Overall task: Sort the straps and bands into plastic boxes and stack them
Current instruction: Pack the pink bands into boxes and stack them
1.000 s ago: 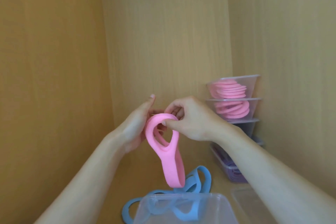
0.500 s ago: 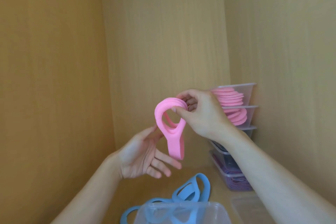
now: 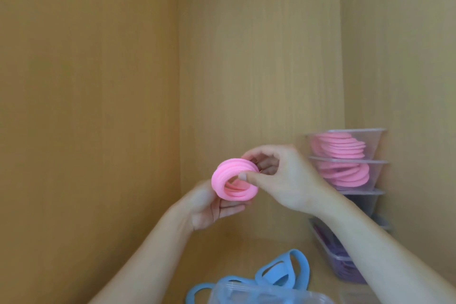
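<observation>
Risen from below, the left hand [image 3: 209, 207] now cups the soft pink rubber band [image 3: 229, 180], which has gone from a hanging loop to a tight coil. A stack of clear plastic boxes [image 3: 377, 140] stands in the far right corner of the wooden surface [image 3: 222, 254], with pink bands in the top two. Several light blue rubber bands [image 3: 278, 276] lie by the near edge, partly seen through another clear plastic box [image 3: 266, 297]. The right hand [image 3: 283, 180] pinches the coil's top, held above mid-surface.

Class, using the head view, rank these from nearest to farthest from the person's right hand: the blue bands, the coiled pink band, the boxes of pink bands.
1. coiled pink band: pinched in the grip of the right hand, at its left.
2. boxes of pink bands: stacked to its right.
3. blue bands: low down, near the bottom edge.
</observation>
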The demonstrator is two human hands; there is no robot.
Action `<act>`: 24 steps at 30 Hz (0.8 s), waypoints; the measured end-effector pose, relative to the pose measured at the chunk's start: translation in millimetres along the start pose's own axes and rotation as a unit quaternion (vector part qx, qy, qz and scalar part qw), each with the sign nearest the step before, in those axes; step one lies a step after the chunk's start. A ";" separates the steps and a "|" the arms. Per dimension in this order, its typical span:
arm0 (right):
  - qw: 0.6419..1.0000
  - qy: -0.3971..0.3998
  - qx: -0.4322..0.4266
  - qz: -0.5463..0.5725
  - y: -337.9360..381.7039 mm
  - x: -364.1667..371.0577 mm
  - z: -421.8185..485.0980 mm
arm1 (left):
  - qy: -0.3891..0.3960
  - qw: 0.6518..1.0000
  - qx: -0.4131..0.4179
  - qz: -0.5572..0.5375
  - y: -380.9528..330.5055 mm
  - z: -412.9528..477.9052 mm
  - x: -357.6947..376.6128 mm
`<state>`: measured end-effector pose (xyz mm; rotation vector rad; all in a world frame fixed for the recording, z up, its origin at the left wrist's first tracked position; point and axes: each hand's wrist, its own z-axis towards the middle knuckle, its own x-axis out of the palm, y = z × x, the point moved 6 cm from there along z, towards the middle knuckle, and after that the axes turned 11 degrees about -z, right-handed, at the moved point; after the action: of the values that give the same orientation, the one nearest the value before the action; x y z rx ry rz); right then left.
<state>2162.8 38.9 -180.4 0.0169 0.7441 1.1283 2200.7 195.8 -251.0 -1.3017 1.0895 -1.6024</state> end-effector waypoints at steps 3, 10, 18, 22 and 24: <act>0.999 0.002 0.032 0.006 -11.0 -3.3 0.0 | 0.009 1.000 0.012 0.011 3.3 10.4 -2.6; 0.986 -0.036 0.131 0.098 -41.5 -11.1 0.2 | 0.062 0.998 0.024 0.018 1.4 11.7 3.1; 0.967 -0.038 0.190 0.168 -65.4 -9.3 -1.0 | 0.159 0.986 0.048 0.009 -2.5 6.2 16.9; 0.961 -0.041 0.206 0.177 -69.8 -10.0 -1.8 | 0.242 0.970 0.032 -0.006 -1.1 -1.3 27.3; 0.959 -0.037 0.215 0.180 -71.4 -10.6 -3.2 | 0.224 0.973 0.050 0.025 -1.5 -0.3 29.8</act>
<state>2216.5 -3.4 -203.8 0.5798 0.9315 1.2792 2195.3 168.4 -240.4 -0.8564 1.2753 -1.9396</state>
